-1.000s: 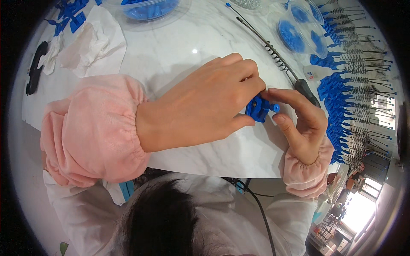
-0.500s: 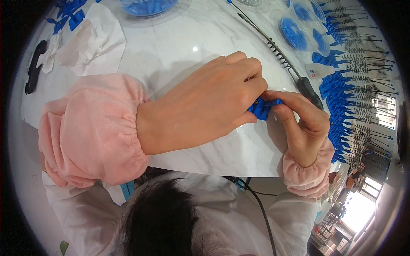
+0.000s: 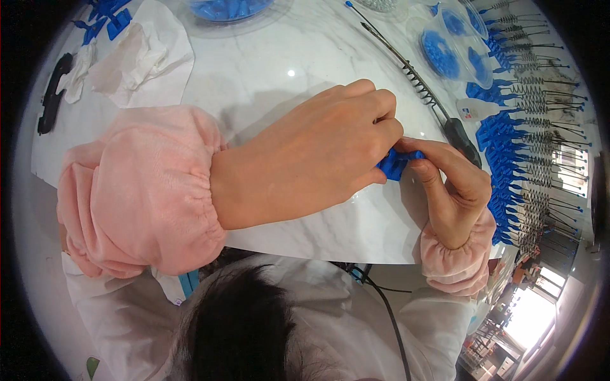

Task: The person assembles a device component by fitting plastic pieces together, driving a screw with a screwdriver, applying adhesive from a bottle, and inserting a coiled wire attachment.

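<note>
Both hands meet over the right half of the white marbled table (image 3: 267, 54). Between them is a small blue plastic part (image 3: 394, 166). My left hand (image 3: 318, 149) is closed, back upward, with its thumb and curled fingers gripping the part's left side; most of those fingertips are hidden. On the other side, my right hand (image 3: 454, 181) pinches a short blue stub sticking out of the same part between thumb and forefinger. Just beyond the right hand lies a dark-handled tool (image 3: 460, 140) with a long thin shaft and a coiled wire around it.
Blue parts with wire springs (image 3: 508, 165) line the right edge. Clear tubs (image 3: 441, 54) of small blue pieces and a white bottle (image 3: 478, 109) stand near them. A tub of blue pieces (image 3: 232, 9) is at the back. Tissue (image 3: 149, 60) and a black object (image 3: 54, 95) lie left.
My left hand has shifted slightly to the right and the blue part has moved a little with it. The right hand keeps its pinch almost in place.
</note>
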Demonstrator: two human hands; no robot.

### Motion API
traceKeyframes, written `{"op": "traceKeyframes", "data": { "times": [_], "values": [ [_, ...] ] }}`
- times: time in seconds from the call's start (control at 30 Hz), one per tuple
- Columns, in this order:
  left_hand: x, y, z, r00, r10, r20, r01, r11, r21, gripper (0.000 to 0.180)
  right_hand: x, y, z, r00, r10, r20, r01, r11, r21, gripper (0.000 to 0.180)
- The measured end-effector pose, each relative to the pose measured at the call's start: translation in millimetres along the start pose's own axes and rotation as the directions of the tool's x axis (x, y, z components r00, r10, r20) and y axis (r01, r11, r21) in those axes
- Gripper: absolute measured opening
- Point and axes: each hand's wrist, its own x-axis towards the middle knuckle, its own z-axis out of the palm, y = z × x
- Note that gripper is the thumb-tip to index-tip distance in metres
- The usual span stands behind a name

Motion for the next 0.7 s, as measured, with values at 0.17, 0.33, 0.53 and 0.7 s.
{"op": "traceKeyframes", "data": {
  "times": [0.17, 0.33, 0.53, 0.7],
  "values": [
    [0.4, 0.3, 0.5, 1.0, 0.008, 0.002, -0.008, 1.0, 0.007, 0.039, -0.9, 1.0, -1.1, 1.0, -0.029, 0.01, 0.03, 0.999, -0.033, 0.019],
    [-0.6, 0.3, 1.2, 1.0, 0.006, -0.005, -0.006, 1.0, 0.012, 0.039, -0.6, -0.1, -0.8, 1.0, 0.004, 0.009, -0.004, 1.0, -0.008, 0.019],
    [-0.4, 1.1, 0.6, 1.0, -0.002, 0.002, 0.002, 1.0, 0.016, 0.04, -0.6, -1.4, 0.5, 0.999, 0.048, -0.008, -0.048, 0.999, 0.02, 0.018],
    [-0.3, -0.8, 0.4, 1.0, 0.002, -0.003, -0.002, 1.0, -0.002, 0.04, -1.8, 0.7, 1.4, 0.997, 0.069, -0.017, -0.068, 0.995, 0.074, 0.019]
  ]
}}
